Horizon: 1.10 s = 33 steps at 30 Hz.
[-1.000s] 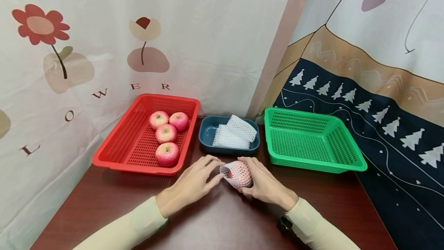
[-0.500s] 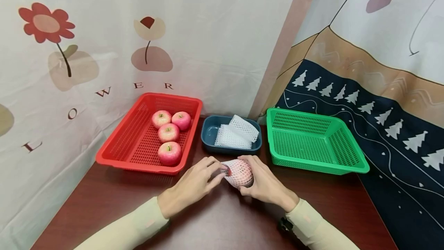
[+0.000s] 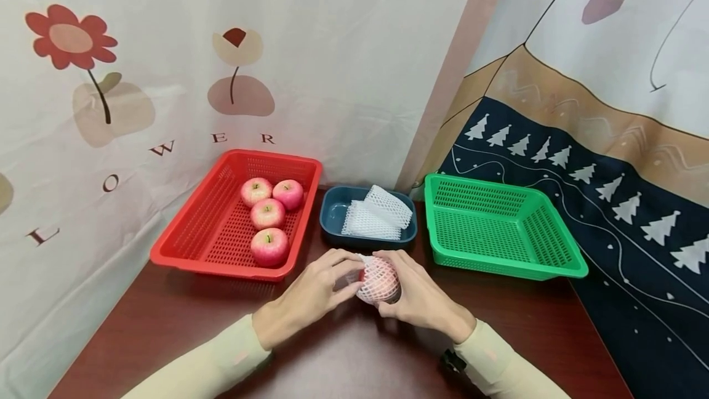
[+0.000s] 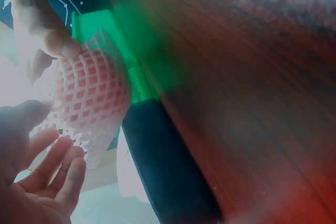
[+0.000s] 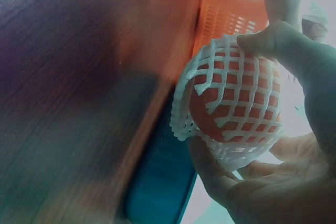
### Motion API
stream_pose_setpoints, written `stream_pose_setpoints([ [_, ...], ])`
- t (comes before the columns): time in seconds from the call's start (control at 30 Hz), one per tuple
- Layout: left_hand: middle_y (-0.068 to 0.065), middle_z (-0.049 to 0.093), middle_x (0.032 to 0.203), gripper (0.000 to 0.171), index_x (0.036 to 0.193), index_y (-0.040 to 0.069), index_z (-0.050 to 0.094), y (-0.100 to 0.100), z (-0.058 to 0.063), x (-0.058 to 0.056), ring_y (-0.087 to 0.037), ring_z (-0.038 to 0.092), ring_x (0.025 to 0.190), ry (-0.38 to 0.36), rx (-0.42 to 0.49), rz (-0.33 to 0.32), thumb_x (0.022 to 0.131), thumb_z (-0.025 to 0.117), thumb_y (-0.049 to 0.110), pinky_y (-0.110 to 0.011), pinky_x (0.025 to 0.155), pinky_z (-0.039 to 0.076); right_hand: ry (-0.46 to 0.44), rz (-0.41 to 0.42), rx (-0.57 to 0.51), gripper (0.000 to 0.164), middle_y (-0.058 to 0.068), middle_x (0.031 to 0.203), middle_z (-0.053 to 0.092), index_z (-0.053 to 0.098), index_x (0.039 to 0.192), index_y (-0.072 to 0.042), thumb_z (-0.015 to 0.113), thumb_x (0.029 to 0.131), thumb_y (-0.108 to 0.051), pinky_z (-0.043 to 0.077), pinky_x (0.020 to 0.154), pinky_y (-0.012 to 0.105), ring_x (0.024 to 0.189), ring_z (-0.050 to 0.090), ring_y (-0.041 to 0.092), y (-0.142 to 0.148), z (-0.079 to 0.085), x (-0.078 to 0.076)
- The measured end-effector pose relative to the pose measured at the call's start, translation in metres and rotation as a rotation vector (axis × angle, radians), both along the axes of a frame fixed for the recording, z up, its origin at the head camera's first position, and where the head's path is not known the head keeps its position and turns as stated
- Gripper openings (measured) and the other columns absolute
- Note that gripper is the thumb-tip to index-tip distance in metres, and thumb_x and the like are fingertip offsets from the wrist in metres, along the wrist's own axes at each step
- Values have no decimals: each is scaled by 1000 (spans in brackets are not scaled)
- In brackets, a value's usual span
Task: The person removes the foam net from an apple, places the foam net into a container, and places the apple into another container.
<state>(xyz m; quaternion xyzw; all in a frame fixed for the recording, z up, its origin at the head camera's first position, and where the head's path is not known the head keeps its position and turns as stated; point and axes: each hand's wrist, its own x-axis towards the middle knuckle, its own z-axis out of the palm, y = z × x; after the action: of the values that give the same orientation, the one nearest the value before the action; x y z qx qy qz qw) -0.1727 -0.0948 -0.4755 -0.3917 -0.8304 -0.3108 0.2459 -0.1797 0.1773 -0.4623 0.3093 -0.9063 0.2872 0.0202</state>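
An apple (image 5: 203,113) sits inside a white foam net (image 3: 381,282) over the table, in front of the blue tray. My right hand (image 3: 423,295) grips the netted apple from the right, thumb and fingers curled round it. At the left end of the net, my left hand (image 3: 312,288) pinches the net's edge between thumb and fingers. In the left wrist view, the left thumb (image 4: 34,113) touches the mesh and the other fingers curl beside its loose end. Part of the apple's skin shows bare past the net's edge in the right wrist view.
A red basket (image 3: 194,239) with several apples (image 3: 269,246) stands at the left. The blue tray (image 3: 332,217) behind my hands holds folded foam nets (image 3: 372,219). A green basket (image 3: 506,220) stands at the right on the brown table (image 3: 354,362). Printed curtains hang behind.
The netted apple has shifted slightly left and turned between my hands. My left fingers have moved further along the net's left end. The right hand keeps its grip.
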Motion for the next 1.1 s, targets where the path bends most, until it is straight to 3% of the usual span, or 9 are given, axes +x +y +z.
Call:
stream_pose_setpoints([
  [0.27,-9,77,141,54,141,8,79,-1,2,-1,-20,78,129,-66,22,-45,92,101,18,-38,112,66,36,24,-9,94,0,150,68,59,163,-10,98,79,-23,62,111,41,127,68,14,-1,2,1],
  [0.5,-8,73,150,66,148,11,75,-3,0,-1,-21,75,138,-92,21,-57,91,103,28,-38,117,64,43,49,-35,94,-2,154,68,58,164,-15,98,79,-22,63,112,37,131,68,11,0,2,0],
  [0.77,-5,68,160,77,157,15,69,-1,3,0,-21,70,148,-189,42,-83,90,103,33,-41,122,62,-24,58,-84,98,-5,156,67,53,166,-18,97,77,-22,63,110,34,129,70,9,2,1,0],
  [1.1,-1,69,159,78,161,21,69,2,6,1,-19,68,149,-289,36,-105,90,101,27,-41,122,62,-26,126,-170,114,-3,162,66,41,175,-16,99,78,-20,61,116,34,137,70,11,4,1,0],
])
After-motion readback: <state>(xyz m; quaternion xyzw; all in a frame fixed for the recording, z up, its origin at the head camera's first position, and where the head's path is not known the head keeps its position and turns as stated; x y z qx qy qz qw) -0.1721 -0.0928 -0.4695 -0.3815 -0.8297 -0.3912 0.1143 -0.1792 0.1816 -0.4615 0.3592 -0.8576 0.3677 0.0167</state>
